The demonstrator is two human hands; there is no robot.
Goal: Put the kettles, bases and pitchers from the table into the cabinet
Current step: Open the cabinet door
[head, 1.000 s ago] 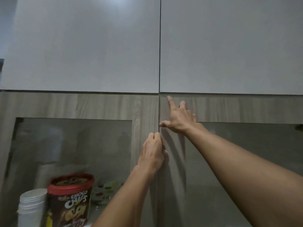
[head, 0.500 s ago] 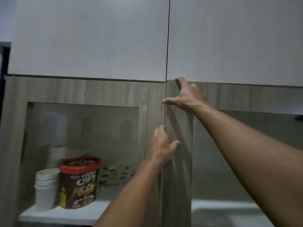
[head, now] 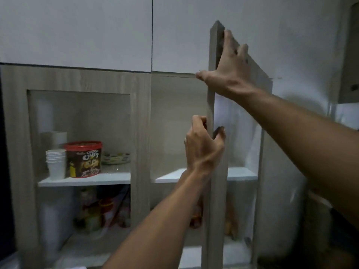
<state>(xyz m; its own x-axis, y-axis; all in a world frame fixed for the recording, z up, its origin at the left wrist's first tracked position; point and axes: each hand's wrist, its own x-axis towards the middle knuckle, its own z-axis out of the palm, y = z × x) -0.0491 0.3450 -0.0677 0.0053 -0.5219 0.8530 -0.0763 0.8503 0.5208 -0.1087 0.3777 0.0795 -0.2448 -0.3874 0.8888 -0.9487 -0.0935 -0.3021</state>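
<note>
The wood-grain cabinet's right door [head: 215, 200] stands swung out toward me, its edge facing the camera. My left hand [head: 204, 146] grips that edge at mid height, fingers wrapped round it. My right hand [head: 227, 74] lies flat on the door's upper part, fingers spread, thumb at the edge. Behind the door the right compartment shows a bare white shelf [head: 169, 176]. No kettle, base or pitcher is in view.
The left cabinet door [head: 139, 133] is closed; through its glass I see stacked white cups [head: 56, 164], a red-lidded Choco Chips tub [head: 84, 159] and a spotted dish [head: 116, 158]. Colourful packets [head: 101, 208] fill the lower shelf. White upper cabinets [head: 77, 30] hang above.
The right cabinet door has swung from closed to wide open. Both hands moved right and outward with its edge; the view dropped, showing the lower shelves.
</note>
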